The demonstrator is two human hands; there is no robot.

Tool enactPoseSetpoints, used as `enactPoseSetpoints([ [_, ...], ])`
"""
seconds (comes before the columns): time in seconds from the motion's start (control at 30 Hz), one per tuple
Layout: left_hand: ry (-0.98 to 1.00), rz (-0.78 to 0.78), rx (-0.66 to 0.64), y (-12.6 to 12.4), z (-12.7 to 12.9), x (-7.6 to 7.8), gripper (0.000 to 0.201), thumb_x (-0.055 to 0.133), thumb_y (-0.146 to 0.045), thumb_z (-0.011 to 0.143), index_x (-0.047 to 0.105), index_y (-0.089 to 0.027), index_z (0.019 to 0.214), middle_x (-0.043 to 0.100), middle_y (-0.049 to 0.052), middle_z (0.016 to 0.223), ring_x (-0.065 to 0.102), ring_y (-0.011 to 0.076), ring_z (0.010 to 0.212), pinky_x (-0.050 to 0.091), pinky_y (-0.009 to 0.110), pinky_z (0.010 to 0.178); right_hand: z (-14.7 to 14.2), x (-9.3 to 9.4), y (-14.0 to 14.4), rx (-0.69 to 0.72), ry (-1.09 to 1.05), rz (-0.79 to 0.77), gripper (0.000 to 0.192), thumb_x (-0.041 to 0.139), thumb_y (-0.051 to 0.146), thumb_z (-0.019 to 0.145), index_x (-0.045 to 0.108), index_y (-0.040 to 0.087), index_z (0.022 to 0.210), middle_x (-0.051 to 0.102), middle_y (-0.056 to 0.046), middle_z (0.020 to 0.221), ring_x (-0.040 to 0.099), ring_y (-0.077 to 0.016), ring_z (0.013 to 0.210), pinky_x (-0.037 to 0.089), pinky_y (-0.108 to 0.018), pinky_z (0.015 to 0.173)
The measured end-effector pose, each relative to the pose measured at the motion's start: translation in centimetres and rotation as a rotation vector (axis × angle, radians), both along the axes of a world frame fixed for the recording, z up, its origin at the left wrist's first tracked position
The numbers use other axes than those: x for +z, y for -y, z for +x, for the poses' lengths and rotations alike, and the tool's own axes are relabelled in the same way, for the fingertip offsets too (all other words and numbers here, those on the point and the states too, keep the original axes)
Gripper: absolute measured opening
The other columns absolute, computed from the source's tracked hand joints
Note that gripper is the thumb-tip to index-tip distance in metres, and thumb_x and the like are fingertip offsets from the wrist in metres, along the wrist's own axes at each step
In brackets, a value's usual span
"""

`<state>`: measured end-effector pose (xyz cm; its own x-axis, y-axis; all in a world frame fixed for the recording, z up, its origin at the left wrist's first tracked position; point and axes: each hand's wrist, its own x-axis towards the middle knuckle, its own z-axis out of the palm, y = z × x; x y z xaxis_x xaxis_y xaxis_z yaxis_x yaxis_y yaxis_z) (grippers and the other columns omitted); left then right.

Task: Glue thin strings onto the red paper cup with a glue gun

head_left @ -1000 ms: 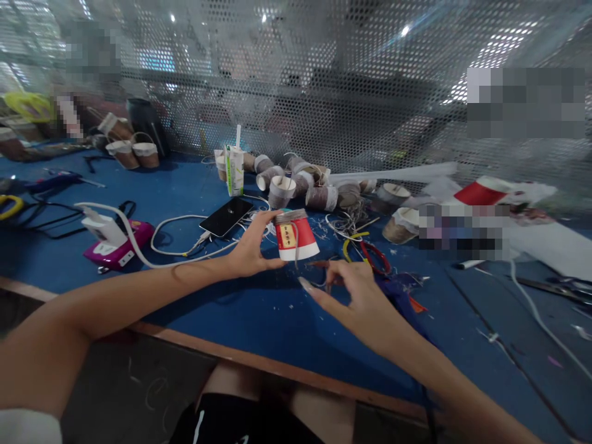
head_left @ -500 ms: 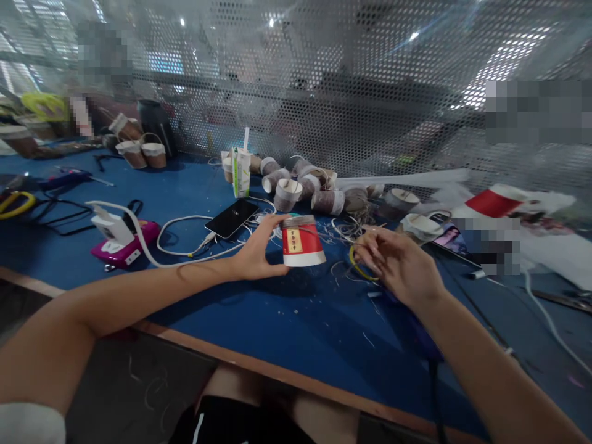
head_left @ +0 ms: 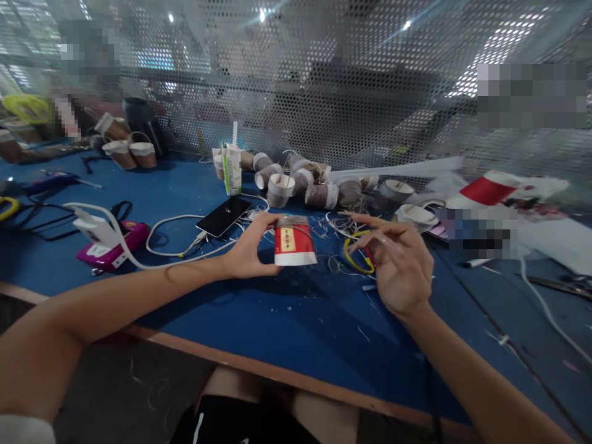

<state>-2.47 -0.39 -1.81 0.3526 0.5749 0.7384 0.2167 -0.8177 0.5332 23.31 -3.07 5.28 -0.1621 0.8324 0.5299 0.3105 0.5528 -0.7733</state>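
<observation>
Left hand [head_left: 247,250] has a closed grip on a red cup [head_left: 293,241], upside down over the tabletop [head_left: 287,327]. Right hand [head_left: 401,265] hovers beside it, fingers spread, grip open, above yellow scissors [head_left: 355,259].

Cup [head_left: 294,241] on table [head_left: 287,320], phone [head_left: 224,216] behind-left.

The paper cup [head_left: 295,242] is red with a white rim band, a grey base and a yellow label. At its 3 o'clock lie yellow and red loops [head_left: 358,258]. The surface [head_left: 296,320] is blue; at 9 o'clock sit a black phone [head_left: 224,216] and a magenta box [head_left: 113,246].
</observation>
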Motion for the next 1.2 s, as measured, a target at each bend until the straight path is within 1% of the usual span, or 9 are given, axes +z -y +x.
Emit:
enactPoseSetpoints([
  [0.07, -0.029, 0.007, 0.033, 0.0, 0.0, 0.0, 0.082, 0.077, -0.034, 0.066, 0.038, -0.023, 0.137, 0.051, 0.014, 0.130, 0.053, 0.0329, 0.123, 0.046, 0.055, 0.104, -1.2, 0.1, 1.8, 0.236, -0.197, -0.178, 0.021, 0.049, 0.040, 0.088, 0.046, 0.024, 0.075, 0.069, -0.010, 0.114, 0.058, -0.0141, 0.053, 0.053, -0.035, 0.050],
  [0.13, -0.032, 0.010, 0.035, 0.0, 0.0, 0.0, 0.083, 0.076, -0.033, 0.067, 0.037, -0.023, 0.139, 0.049, 0.014, 0.134, 0.050, 0.0330, 0.127, 0.043, 0.055, 0.108, -2.0, -0.1, 3.0, 0.382, -0.246, -0.327, 0.026, 0.051, 0.042, 0.089, 0.049, 0.022, 0.072, 0.071, -0.010, 0.110, 0.054, -0.0116, 0.047, 0.048, -0.030, 0.041],
  [0.4, -0.009, 0.018, -0.036, 0.2, 0.1, 0.3, 0.080, 0.075, -0.031, 0.069, 0.037, -0.024, 0.138, 0.049, 0.014, 0.133, 0.050, 0.0318, 0.127, 0.040, 0.053, 0.110, -2.0, -0.9, 2.2, 0.559, -0.396, -0.438, 0.031, 0.057, 0.050, 0.086, 0.054, 0.021, 0.076, 0.071, -0.010, 0.116, 0.053, -0.0105, 0.044, 0.047, -0.028, 0.034],
  [0.5, 0.018, 0.027, -0.075, 0.3, 0.1, 0.3, 0.080, 0.075, -0.031, 0.069, 0.038, -0.024, 0.138, 0.049, 0.013, 0.132, 0.050, 0.0313, 0.127, 0.041, 0.051, 0.110, -1.8, -0.9, 1.7, 0.549, -0.490, -0.459, 0.030, 0.052, 0.049, 0.086, 0.055, 0.021, 0.075, 0.070, -0.010, 0.118, 0.051, -0.0105, 0.041, 0.044, -0.028, 0.028],
  [0.6, 0.033, 0.036, -0.090, 0.2, 0.1, 0.3, 0.080, 0.075, -0.032, 0.069, 0.037, -0.024, 0.139, 0.047, 0.013, 0.132, 0.049, 0.0308, 0.127, 0.043, 0.050, 0.108, -1.7, -1.1, 1.2, 0.430, -0.557, -0.474, 0.029, 0.047, 0.042, 0.088, 0.055, 0.021, 0.070, 0.073, -0.009, 0.108, 0.045, -0.0086, 0.035, 0.038, -0.025, 0.024],
  [0.73, 0.003, 0.061, -0.065, 0.1, 0.1, 0.3, 0.080, 0.075, -0.034, 0.070, 0.036, -0.024, 0.139, 0.048, 0.014, 0.132, 0.051, 0.0306, 0.123, 0.045, 0.051, 0.104, -1.6, -1.2, 0.9, 0.280, -0.607, -0.342, 0.030, 0.045, 0.038, 0.090, 0.054, 0.021, 0.067, 0.074, -0.007, 0.088, 0.039, -0.0073, 0.031, 0.033, -0.023, 0.023],
  [0.83, -0.043, 0.083, -0.023, 0.2, 0.1, 0.5, 0.079, 0.075, -0.033, 0.070, 0.038, -0.023, 0.138, 0.051, 0.013, 0.130, 0.053, 0.0299, 0.120, 0.046, 0.051, 0.102, -1.7, -1.1, 1.5, 0.332, -0.543, -0.272, 0.028, 0.051, 0.043, 0.089, 0.053, 0.022, 0.069, 0.073, -0.006, 0.091, 0.044, -0.0085, 0.034, 0.036, -0.024, 0.025],
  [1.03, -0.078, 0.174, -0.005, 0.4, 0.2, 0.9, 0.077, 0.075, -0.031, 0.070, 0.039, -0.023, 0.138, 0.053, 0.013, 0.127, 0.054, 0.0289, 0.118, 0.047, 0.049, 0.100, -2.2, -1.6, 2.7, 0.511, -0.279, -0.366, 0.028, 0.052, 0.044, 0.093, 0.051, 0.020, 0.078, 0.068, -0.010, 0.120, 0.053, -0.0073, 0.043, 0.051, -0.028, 0.039],
  [1.2, -0.089, 0.194, -0.010, 0.4, 0.2, 1.0, 0.077, 0.074, -0.032, 0.072, 0.038, -0.022, 0.139, 0.052, 0.014, 0.128, 0.054, 0.0283, 0.119, 0.048, 0.048, 0.100, -1.9, -1.6, 2.0, 0.476, -0.378, -0.333, 0.031, 0.050, 0.047, 0.093, 0.051, 0.021, 0.076, 0.071, -0.008, 0.115, 0.051, -0.0075, 0.038, 0.047, -0.027, 0.031],
])
